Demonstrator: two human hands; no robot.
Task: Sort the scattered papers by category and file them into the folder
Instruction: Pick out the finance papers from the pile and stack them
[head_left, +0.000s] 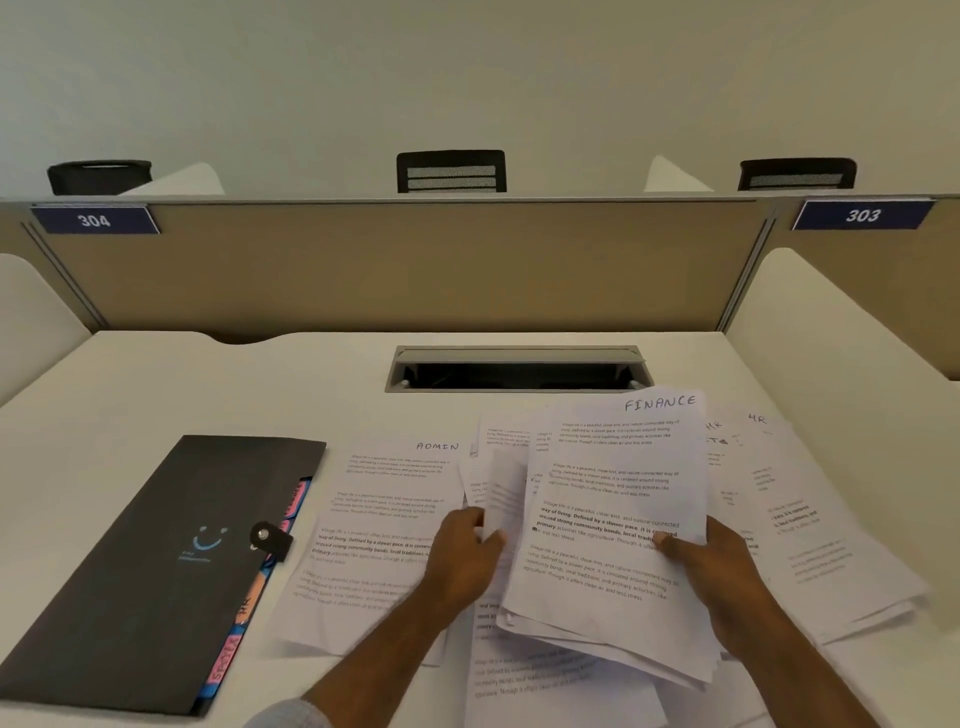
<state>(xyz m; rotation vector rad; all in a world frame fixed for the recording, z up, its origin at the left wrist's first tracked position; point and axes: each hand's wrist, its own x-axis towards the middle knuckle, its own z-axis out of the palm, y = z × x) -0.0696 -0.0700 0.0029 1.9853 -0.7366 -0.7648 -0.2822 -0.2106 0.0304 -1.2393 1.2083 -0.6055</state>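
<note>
A stack of printed sheets (613, 525) is gripped by the right hand (727, 571) at its right edge, the thumb pressed on the top page, which is marked "FINANCE" by hand in its upper right corner. The stack is held raised and tilted above the desk. A few further sheets (493, 488) are pinched by the left hand (462, 558) just beside the stack's left edge, the fingers closed around their lower part; one of these sheets is seen folded or curled. Under and to the left of the left hand a sheet headed "ADMIN" (384, 519) is laid flat on the white desk (156, 384). To the right of the right hand a spread pile marked "HR" (810, 519) is laid, and more printed pages (535, 675) are seen beneath both forearms. Well to the left, apart from the papers, a closed black expanding folder (156, 561) with a snap tab is laid, coloured index tabs showing along its right edge. Behind the papers, a cable tray opening (519, 366) is set into the desk.
</note>
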